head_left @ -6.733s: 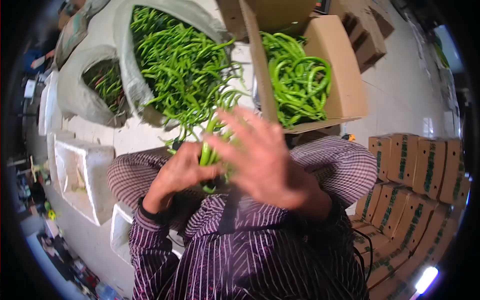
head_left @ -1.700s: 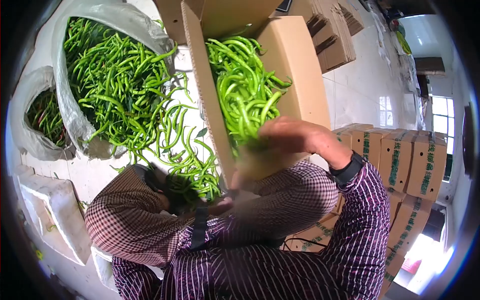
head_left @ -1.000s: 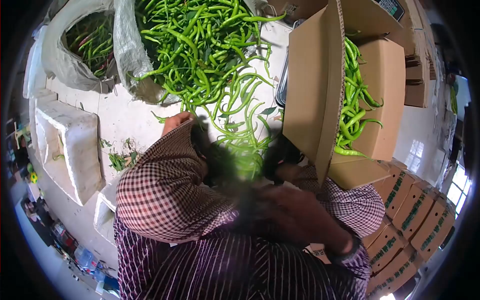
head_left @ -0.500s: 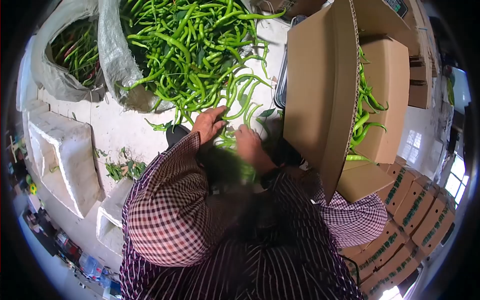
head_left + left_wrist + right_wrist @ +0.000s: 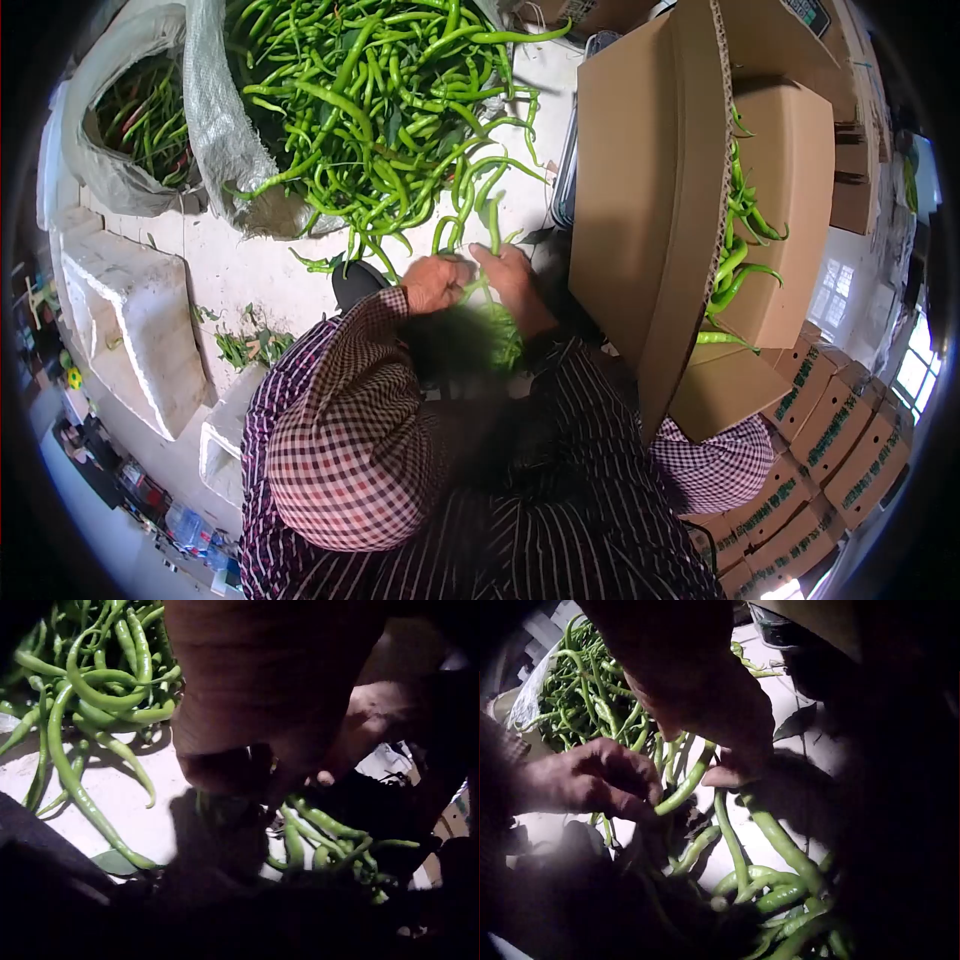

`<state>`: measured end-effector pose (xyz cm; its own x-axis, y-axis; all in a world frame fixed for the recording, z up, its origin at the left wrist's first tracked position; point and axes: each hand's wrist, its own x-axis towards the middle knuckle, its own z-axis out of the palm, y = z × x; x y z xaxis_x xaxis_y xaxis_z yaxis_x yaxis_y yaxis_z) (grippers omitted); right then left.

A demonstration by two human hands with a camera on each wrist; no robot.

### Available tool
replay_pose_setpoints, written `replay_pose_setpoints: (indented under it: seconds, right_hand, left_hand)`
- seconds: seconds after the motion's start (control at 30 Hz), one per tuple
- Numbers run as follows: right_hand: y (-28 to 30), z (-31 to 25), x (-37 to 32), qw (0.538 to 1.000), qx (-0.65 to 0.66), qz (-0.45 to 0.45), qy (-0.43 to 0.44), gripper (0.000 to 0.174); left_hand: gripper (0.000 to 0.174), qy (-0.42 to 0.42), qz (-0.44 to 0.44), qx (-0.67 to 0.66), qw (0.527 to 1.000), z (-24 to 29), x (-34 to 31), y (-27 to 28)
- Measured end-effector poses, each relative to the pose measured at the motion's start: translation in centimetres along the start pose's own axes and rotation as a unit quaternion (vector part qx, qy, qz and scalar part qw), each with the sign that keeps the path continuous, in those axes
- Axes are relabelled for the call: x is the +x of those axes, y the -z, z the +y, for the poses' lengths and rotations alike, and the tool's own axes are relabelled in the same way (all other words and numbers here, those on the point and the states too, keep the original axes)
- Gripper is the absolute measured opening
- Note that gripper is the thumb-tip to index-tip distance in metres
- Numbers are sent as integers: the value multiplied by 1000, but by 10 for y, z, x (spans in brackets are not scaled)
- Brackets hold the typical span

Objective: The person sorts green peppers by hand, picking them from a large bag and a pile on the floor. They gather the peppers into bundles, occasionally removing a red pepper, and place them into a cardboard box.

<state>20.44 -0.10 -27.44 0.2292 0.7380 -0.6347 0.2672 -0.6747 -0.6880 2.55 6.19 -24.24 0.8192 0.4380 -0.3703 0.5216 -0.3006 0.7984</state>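
Observation:
Both hands are low between the knees, over loose green chili peppers (image 5: 505,330) on the floor. My left hand (image 5: 435,283) has curled fingers; in the right wrist view its fingertips pinch the lower end of a curved green chili pepper (image 5: 684,787). My right hand (image 5: 517,287) grips the same pepper farther up, its thumb (image 5: 726,776) beside it. A pepper (image 5: 492,222) sticks up past the right hand in the head view. More peppers (image 5: 784,840) lie below the hands. In the left wrist view the left hand (image 5: 262,690) is dark and hides its own fingertips.
A large heap of green chili peppers (image 5: 380,110) spills from a white woven sack (image 5: 222,120) ahead. A smaller sack (image 5: 135,185) stands at left, near foam boxes (image 5: 150,320). An open cardboard box (image 5: 635,180) with peppers stands close on the right, stacked cartons (image 5: 850,430) behind.
Earlier both hands held peppers over the lap, then the right hand was at the cardboard box. It has since come down to the floor peppers, and both hands have closed on one pepper.

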Motion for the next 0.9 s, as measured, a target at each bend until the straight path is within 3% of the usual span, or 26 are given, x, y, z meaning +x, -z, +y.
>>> replay_pose_setpoints:
  seconds: [0.03,0.1,0.13,0.17,0.2,0.23,0.27,0.3,0.37,0.4,0.43,0.47,0.5,0.57,0.6,0.67,0.7,0.77,0.8,0.83,0.87,0.9]
  right_hand:
    - [-1,3,-1,1000,1,-3,-3,33]
    - [-5,7,-1,978,162,-1,-132,26]
    - [-4,10,-1,951,239,3,-195,23]
    - [3,14,0,951,239,4,-195,23]
    - [13,17,0,991,94,49,-87,20]
    - [20,8,-4,994,-54,90,25,18]
    - [23,-4,-4,993,54,98,-27,13]
    - [25,-18,-2,994,53,97,-26,13]
    - [28,-40,3,955,273,95,-64,12]
    - [29,-45,5,956,271,96,-62,12]
    - [31,-51,8,978,182,101,-7,13]
    - [33,-56,11,989,92,106,49,15]
    - [30,-52,16,989,91,107,50,15]
    - [23,-42,27,948,-15,229,223,20]
    - [23,-44,30,948,-12,228,222,20]
    - [27,-45,33,908,-65,251,328,19]
    - [31,-41,31,909,-61,252,325,19]
    - [40,-32,22,974,-144,18,176,20]
    - [37,-18,23,969,-205,26,135,20]
    - [38,-10,26,969,-204,28,135,20]
    - [38,-1,27,986,-152,-16,63,20]
    - [37,4,25,993,-98,-62,-11,22]
  left_hand:
    - [22,-43,-29,-47,998,5,1,0]
    - [15,-60,-37,-97,993,9,4,-1]
    - [11,-59,14,-159,985,7,9,0]
    - [9,-60,66,-219,972,3,17,2]
    - [8,-42,104,-204,972,0,25,13]
    - [16,-5,163,-63,985,8,35,31]
    - [22,-1,218,-14,976,10,46,40]
    - [28,1,274,37,961,10,58,46]
    - [35,-4,271,106,957,7,79,54]
    - [27,18,267,154,951,4,90,54]
    - [27,16,269,153,951,0,97,53]
    - [25,63,209,195,956,-4,104,51]
    - [23,110,148,236,954,-7,108,49]
    - [13,61,207,255,943,-12,106,36]
    - [11,42,228,222,947,-8,102,35]
    - [10,37,221,160,961,1,88,31]
    - [11,40,213,148,965,8,79,29]
    - [17,-9,201,65,977,11,60,37]
    - [21,-15,251,64,966,14,54,41]
    - [26,-21,302,62,951,13,50,46]
    - [35,-17,337,95,936,3,49,51]
    - [36,75,349,136,924,5,46,57]
